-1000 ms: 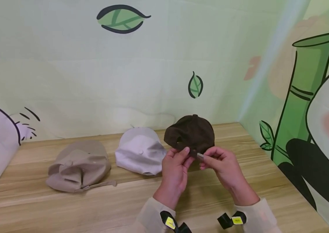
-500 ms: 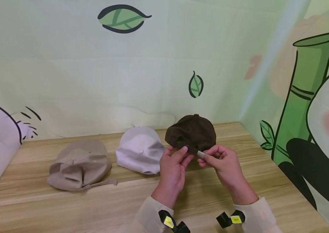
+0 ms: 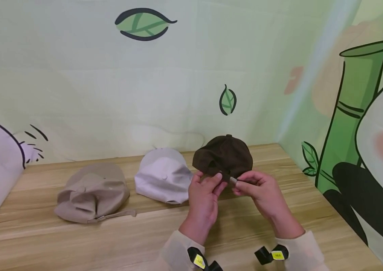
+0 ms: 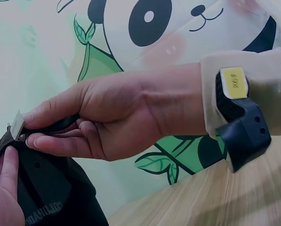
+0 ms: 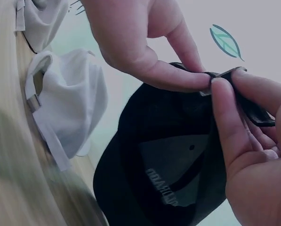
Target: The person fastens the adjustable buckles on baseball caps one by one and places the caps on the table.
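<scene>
A dark brown cap (image 3: 228, 152) is held at its rear opening by both hands, its crown away from me. My left hand (image 3: 203, 197) pinches the cap's back strap (image 3: 224, 175) between thumb and fingers. Just to the right, my right hand (image 3: 262, 194) pinches at a small silver buckle (image 3: 233, 180) on the strap. Close up in the left wrist view, the right thumb and forefinger grip the buckle's raised metal flap (image 4: 18, 125). Pale lettering shows inside the cap (image 5: 166, 181) in the right wrist view. Fingers partly hide where strap and buckle meet.
To the left of the brown cap a white cap (image 3: 162, 175) lies on the wooden table (image 3: 127, 244). Farther left is a crumpled tan cap (image 3: 93, 194), its strap stretched out to the right. A printed cloth backdrop (image 3: 76, 75) stands behind the table and along its right side.
My left hand moves slightly left, then back right, so the hands are a little closer than half a second ago. Both keep their pinch on the strap and buckle.
</scene>
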{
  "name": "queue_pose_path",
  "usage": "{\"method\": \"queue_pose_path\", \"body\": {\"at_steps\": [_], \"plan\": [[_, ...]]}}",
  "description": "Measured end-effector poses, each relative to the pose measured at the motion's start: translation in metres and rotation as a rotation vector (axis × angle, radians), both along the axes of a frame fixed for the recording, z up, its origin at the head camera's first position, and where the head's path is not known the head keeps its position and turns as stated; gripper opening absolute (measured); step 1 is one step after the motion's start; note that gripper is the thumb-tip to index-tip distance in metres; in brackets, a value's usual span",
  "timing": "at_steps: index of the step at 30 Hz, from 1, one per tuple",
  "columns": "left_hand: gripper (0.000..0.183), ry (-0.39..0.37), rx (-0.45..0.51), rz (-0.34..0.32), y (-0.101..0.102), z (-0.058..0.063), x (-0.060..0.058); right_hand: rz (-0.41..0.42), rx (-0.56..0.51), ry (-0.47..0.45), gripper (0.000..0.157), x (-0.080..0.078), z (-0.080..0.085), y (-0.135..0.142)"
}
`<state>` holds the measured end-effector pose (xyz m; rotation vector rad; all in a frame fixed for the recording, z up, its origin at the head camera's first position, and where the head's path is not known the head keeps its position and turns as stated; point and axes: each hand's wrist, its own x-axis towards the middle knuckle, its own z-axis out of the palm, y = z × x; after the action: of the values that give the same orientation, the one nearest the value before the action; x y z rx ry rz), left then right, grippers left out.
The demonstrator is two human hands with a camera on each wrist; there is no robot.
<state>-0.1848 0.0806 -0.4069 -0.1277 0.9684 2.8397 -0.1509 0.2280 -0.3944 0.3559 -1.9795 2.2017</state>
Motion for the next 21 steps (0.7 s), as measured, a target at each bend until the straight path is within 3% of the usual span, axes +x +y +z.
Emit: {"method": "queue_pose_path", "body": {"at_steps": [4, 9, 14, 21], "plan": [[0.030, 0.009, -0.011, -0.008, -0.0002, 0.0003, 0.0014, -0.020, 0.062, -0.018, 0.006, 0.0005, 0.0031, 0.0024], [0.031, 0.023, -0.019, -0.004, -0.0017, -0.0005, 0.0022, -0.050, 0.071, -0.027, 0.008, 0.0010, 0.0036, 0.0002], [0.030, 0.015, -0.001, 0.001, -0.0032, -0.0025, 0.0008, -0.069, 0.068, -0.031, 0.023, 0.0011, 0.0020, -0.0018], [0.028, 0.009, 0.023, 0.000, -0.0030, -0.0023, 0.0002, -0.034, 0.017, -0.047, 0.017, 0.0005, 0.0016, -0.0003]]}}
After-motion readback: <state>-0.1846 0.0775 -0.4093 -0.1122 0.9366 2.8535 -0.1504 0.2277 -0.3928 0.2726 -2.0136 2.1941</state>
